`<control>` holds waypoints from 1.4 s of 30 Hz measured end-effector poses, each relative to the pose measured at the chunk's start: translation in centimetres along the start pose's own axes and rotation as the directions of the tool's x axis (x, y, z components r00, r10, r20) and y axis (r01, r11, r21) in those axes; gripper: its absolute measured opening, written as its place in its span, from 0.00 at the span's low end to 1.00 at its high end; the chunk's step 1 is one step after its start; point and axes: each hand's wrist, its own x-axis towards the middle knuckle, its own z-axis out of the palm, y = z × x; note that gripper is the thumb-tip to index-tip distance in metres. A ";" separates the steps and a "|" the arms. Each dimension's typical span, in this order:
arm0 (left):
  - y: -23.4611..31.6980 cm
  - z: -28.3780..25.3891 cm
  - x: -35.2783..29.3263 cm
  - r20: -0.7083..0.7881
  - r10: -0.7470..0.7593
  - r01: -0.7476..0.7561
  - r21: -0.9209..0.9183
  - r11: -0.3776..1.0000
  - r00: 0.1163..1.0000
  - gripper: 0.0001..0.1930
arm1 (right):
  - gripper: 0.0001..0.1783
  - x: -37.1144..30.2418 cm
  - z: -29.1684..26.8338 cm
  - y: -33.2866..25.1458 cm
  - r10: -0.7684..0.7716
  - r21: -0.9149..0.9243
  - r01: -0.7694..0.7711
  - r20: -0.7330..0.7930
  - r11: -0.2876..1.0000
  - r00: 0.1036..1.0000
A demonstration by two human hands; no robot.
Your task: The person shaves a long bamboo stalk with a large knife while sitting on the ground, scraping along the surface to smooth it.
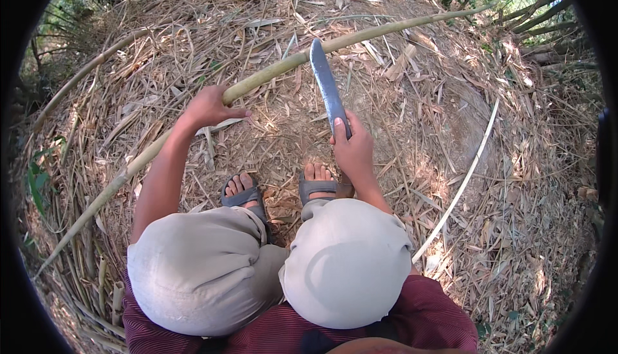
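A long green-yellow bamboo pole (277, 69) slants from the lower left to the upper right. My left hand (207, 107) grips it left of centre, fingers over the far side and thumb sticking out to the right. In my right hand (355, 149) is a machete (327, 82) with a broad, dark grey blade and a pale edge along its left side. Its blade points away from me, and the tip overlaps the pole in view. Whether blade and pole touch, I cannot tell. My right fingers cover the handle.
Dry leaves and bamboo litter (515, 238) cover the ground. A pale split strip (462, 186) lies at the right, and a brownish stem (93, 64) curves at the far left. My sandalled feet (243, 193) and bent knees are close below my hands. Branches (544, 19) stand at the upper right.
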 end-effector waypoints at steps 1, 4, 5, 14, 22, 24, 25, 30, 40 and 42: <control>-1.3 0.7 1.5 0.061 -0.038 0.040 -0.032 0.999 0.997 0.36 | 0.17 0.2 -0.1 0.2 0.013 0.011 -0.013 0.001 1.000 1.000; -2.2 3.7 1.4 0.126 -0.059 0.063 -0.027 0.998 0.990 0.25 | 0.15 -0.7 -0.4 2.0 0.006 0.042 -0.005 -0.011 0.999 1.000; -2.3 4.7 -0.3 0.132 -0.021 0.024 -0.024 0.999 0.991 0.24 | 0.15 -1.3 -0.3 2.0 0.002 0.037 -0.002 -0.002 0.999 1.000; -0.3 10.1 -7.6 0.315 -0.204 0.213 0.009 0.977 0.927 0.17 | 0.13 -3.6 -1.7 6.6 0.178 -0.009 -0.178 0.103 0.984 0.979; -2.9 10.6 -6.0 0.349 -0.141 0.192 -0.116 0.974 0.926 0.16 | 0.18 -1.9 -0.1 9.1 0.112 -0.098 -0.101 0.103 0.990 0.988; -3.2 11.3 -6.1 0.415 -0.146 0.213 -0.120 0.970 0.898 0.15 | 0.19 -3.2 0.6 9.1 0.100 -0.181 -0.065 0.190 0.981 0.977; -3.5 11.6 -6.1 0.445 -0.145 0.219 -0.119 0.968 0.884 0.15 | 0.20 -3.4 0.7 9.1 0.094 -0.218 -0.043 0.230 0.975 0.969; -3.3 10.7 -5.7 0.485 -0.163 0.279 -0.177 0.944 0.859 0.16 | 0.22 -1.8 0.2 10.3 0.187 -0.042 -0.183 0.121 0.982 0.975; -2.9 10.3 -4.8 0.519 -0.182 0.326 -0.200 0.924 0.835 0.16 | 0.21 -1.6 0.4 9.8 0.166 0.025 -0.187 0.352 0.982 0.921; -3.1 10.3 -5.1 0.521 -0.196 0.315 -0.151 0.937 0.831 0.15 | 0.22 -0.9 -0.2 8.1 0.156 -0.090 -0.135 0.316 0.987 0.936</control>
